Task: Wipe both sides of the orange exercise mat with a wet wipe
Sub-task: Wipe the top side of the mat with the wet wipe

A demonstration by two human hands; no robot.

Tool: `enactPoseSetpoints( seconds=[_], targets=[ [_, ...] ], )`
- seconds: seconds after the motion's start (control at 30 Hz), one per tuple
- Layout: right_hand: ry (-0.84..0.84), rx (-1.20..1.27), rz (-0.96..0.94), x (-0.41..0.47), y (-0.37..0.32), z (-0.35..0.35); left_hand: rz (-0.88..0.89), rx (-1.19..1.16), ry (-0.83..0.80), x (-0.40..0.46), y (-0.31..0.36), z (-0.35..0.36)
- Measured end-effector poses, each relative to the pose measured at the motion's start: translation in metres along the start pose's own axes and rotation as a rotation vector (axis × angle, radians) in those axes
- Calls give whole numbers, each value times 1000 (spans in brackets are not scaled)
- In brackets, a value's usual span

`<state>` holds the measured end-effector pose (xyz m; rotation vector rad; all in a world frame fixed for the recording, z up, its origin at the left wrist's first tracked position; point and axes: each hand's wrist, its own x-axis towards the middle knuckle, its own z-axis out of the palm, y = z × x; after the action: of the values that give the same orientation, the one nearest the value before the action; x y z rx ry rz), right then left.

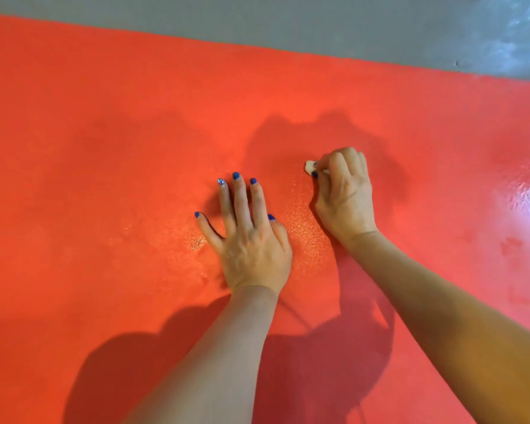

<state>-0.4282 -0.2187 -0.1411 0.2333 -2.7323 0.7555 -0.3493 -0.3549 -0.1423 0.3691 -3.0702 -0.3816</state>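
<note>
Your left hand (251, 240) lies flat with fingers spread straight on the orange mat (104, 148), which stretches under and all around both hands. Beside it, your right hand (344, 197) curls tightly around a small white wet wipe (310, 167), pressing it to the mat ahead of the left fingertips.

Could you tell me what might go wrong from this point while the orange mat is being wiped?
1. The white wet wipe is bunched small inside the right hand, with only a corner showing, so each stroke likely covers little and patches may be missed.
2. The textured orange exercise mat glistens as if damp around the flat left hand pressing on it; that hand could slip.
3. Only one face is visible, so the underside may be forgotten.
</note>
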Motion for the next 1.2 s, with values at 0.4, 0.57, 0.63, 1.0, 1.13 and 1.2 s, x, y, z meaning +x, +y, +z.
enactPoseSetpoints(
  seconds=[0.4,0.57,0.63,1.0,1.13,1.2],
  targets=[
    [5,-22,8,2,-1,2,-12,-10,23,-45,-59,-14],
    [4,-27,17,1,0,1,11,56,5,-45,-57,-12],
    [-17,-23,28,6,-9,2,16,69,3,-44,-55,-11],
    [-228,89,-39,11,-19,-6,6,62,-20,-44,-57,-13],
    [-130,40,72,-25,-16,-20,5,49,-9,-45,-55,-13],
    [-133,56,69,-4,-26,-6,10,51,-15,-44,-56,-12]
  ],
)
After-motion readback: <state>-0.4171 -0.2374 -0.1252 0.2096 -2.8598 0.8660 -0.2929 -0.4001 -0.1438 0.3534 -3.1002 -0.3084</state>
